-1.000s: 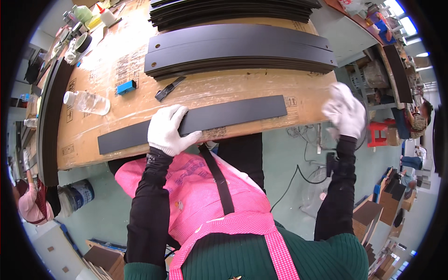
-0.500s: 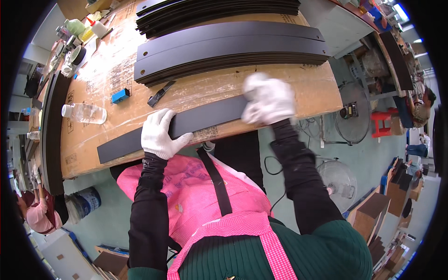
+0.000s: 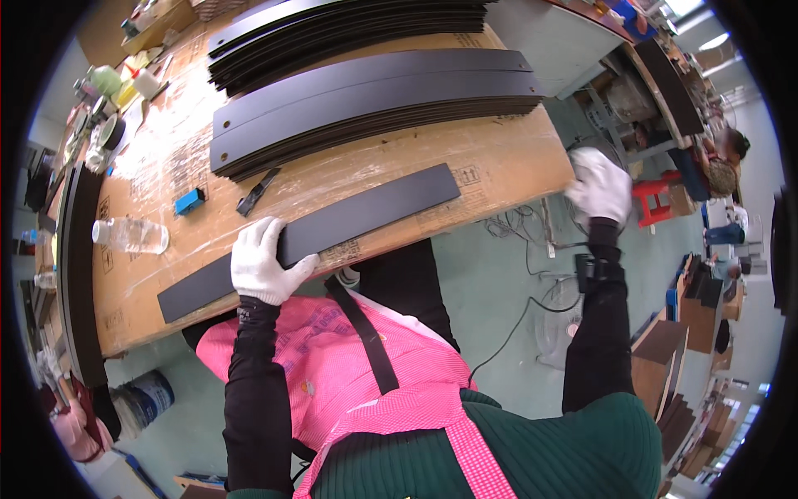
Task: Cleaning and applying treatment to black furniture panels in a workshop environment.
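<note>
A long, flat dark grey strip (image 3: 374, 204) lies slantwise along the table's near edge. My left hand (image 3: 268, 262), in a white knitted glove, grips it across its width left of the middle, the thumb at its near edge and the fingers over it. Beyond the table's right edge, my right hand (image 3: 600, 187), gloved the same way, is held in the air apart from the strip. Its fingers look curled in; whatever they hold, if anything, is hidden. A black cutter-like tool (image 3: 258, 191) and a small blue block (image 3: 189, 201) lie beyond my left hand.
Stacked dark boards with holes (image 3: 374, 91) fill the table's far side, another stack (image 3: 349, 33) behind them. A clear bottle (image 3: 133, 235) lies at the left, near upright-edged dark boards (image 3: 79, 274). A fan (image 3: 559, 324) and cables stand on the floor at right. Other people work farther off.
My right hand has left the strip's right end and swung right, past the table edge. That end now shows bare. My left hand stays on the strip; the whole view has shifted slightly.
</note>
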Tool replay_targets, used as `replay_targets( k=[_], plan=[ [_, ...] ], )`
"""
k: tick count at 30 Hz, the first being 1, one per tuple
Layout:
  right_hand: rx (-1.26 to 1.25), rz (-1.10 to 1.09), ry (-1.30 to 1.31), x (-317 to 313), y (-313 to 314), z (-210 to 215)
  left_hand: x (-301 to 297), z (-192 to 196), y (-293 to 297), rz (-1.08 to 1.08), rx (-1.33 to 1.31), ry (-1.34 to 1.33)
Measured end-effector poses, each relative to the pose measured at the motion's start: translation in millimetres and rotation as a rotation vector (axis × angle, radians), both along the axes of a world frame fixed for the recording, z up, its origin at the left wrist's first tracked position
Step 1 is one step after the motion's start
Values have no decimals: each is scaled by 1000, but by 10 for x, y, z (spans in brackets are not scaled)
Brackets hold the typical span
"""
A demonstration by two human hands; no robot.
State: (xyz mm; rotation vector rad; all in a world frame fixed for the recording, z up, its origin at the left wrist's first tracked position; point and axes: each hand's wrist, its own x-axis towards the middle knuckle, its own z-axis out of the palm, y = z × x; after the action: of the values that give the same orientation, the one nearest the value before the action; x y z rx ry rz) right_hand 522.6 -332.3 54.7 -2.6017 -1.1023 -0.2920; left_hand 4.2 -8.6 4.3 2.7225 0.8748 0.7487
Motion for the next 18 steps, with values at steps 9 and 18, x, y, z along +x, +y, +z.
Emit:
replay_targets(
  k=[9,18],
  plan=[
    [-96,332,160,-905,1682,-673,-25,-43,-58,74,-5,9],
    [-88,-557,427,1018,892,-1002,-31,-13,-48,89,14,5]
  ],
)
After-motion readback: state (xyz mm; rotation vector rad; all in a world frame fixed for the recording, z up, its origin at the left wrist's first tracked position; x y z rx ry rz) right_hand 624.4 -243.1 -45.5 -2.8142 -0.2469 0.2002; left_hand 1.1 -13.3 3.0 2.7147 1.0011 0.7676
